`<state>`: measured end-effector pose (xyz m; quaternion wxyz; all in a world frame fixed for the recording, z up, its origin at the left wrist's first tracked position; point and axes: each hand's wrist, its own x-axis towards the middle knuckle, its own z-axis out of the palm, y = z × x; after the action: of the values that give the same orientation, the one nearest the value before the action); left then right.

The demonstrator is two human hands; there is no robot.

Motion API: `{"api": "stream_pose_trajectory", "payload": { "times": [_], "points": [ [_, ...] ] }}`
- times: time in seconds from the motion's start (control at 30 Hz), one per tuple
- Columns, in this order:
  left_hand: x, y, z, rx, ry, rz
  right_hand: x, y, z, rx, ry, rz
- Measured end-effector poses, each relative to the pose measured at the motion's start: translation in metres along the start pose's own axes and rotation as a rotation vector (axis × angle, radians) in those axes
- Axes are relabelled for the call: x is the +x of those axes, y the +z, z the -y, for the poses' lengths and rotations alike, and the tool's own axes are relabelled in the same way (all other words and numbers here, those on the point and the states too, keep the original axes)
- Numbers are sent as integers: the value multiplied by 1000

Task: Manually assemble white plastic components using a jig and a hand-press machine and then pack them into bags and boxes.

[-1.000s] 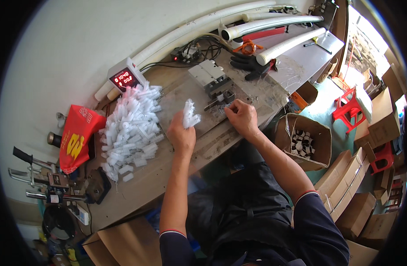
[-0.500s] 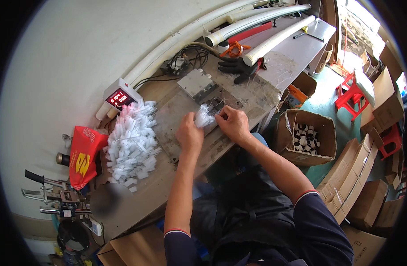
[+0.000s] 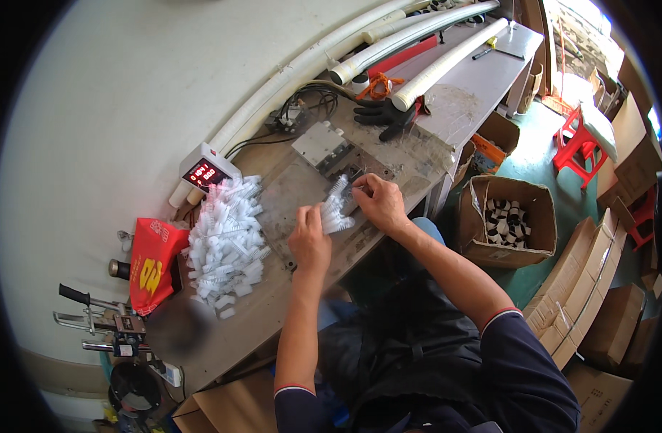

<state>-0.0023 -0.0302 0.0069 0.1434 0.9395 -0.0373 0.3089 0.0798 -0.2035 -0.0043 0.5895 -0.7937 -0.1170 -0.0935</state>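
Note:
My left hand point(image 3: 311, 242) is closed on a small bunch of white, translucent ribbed plastic pieces point(image 3: 336, 216) that stick out past its fingertips. Just right of the bunch, my right hand point(image 3: 380, 203) has its thumb and fingers pinched together. Whatever it holds, if anything, is too small to make out. Both hands are low over a worn metal plate point(image 3: 284, 198), close to a dark metal fixture point(image 3: 356, 164) joined to a grey metal block point(image 3: 321, 143). A large heap of similar white pieces point(image 3: 226, 245) lies left of my left hand.
Behind the heap stands a counter box with a red display point(image 3: 205, 173); a red bag point(image 3: 152, 263) is beside it. A black glove point(image 3: 385, 115) and long pale tubes point(image 3: 446, 65) lie farther back. On the floor at right, a cardboard box point(image 3: 475, 242) holds black-and-white pieces.
The view has shifted slightly. The white pieces at my left hand now stand out in a longer, more upright bunch. My right hand stays pinched close beside them.

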Motion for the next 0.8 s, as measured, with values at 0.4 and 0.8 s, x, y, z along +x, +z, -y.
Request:
{"api": "stream_pose_trajectory", "payload": {
  "times": [0.4,0.8],
  "points": [
    [-12,-12,-4,121,285,-130,6,-26,1,576,83,449],
    [-7,-7,-11,9,222,-143,13,-27,-11,586,104,526]
  ]
}}
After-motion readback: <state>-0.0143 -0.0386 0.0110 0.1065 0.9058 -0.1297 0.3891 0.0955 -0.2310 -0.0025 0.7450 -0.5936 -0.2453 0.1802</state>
